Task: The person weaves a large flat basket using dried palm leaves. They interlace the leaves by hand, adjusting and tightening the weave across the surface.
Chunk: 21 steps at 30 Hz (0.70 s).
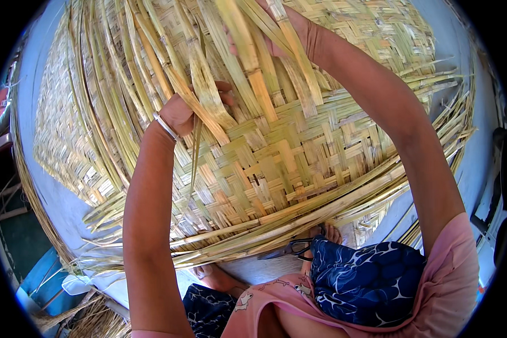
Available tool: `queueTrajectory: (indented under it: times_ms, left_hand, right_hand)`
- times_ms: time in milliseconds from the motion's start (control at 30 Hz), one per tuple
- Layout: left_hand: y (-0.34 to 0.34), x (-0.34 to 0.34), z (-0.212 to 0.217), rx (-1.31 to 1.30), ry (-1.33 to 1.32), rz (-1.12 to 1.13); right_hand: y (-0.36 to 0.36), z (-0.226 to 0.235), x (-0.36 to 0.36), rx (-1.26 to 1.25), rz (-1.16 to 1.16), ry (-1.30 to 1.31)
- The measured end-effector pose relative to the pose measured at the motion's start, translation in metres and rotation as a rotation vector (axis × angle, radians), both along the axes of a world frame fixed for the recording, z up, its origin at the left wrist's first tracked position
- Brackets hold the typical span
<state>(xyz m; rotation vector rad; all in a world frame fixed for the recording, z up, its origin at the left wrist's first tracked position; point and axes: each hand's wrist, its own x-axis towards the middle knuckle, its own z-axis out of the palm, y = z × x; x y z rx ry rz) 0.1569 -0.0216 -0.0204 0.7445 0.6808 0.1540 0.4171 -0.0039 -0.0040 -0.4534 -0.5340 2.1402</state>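
A large woven mat (287, 163) of flat, split yellow-green cane strips lies in front of me. My left hand (181, 112), with a white bangle (166, 126) at the wrist, is among the loose strips at the weaving edge. Its fingers curl round a pale cane strip (208, 93), and other strips cross over the hand. Farther up and to the right, my right hand (267, 42) is partly hidden behind raised cane strips (253, 67), which look blurred near the top. Its fingers bend around them, though their exact grip is covered.
Long unwoven strips (104, 101) lie across the mat's left side. A bundle of cane (298, 222) curves along the near edge, close to my feet (211, 276) and a dark-handled tool (298, 246). Loose fibres (98, 318) and a blue object (48, 281) are at lower left.
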Motion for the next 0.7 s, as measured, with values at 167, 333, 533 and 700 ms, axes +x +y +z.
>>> queueTrajectory:
  times_ms: [167, 333, 533, 700]
  left_hand:
    - [0.000, 0.001, 0.001, 0.027, 0.006, -0.011]
    - [0.001, 0.001, 0.003, 0.050, -0.006, -0.091]
    - [0.011, 0.009, 0.013, 0.257, -0.037, -0.377]
    - [0.013, 0.002, 0.015, 0.226, 0.015, -0.422]
  right_hand:
    - [0.000, -0.010, -0.006, 0.133, 0.043, -0.053]
    - [-0.004, -0.017, -0.010, 0.259, 0.074, -0.099]
    - [0.008, -0.034, -0.003, 0.169, 0.087, -0.299]
    - [-0.002, -0.024, 0.011, 0.030, -0.185, -0.346]
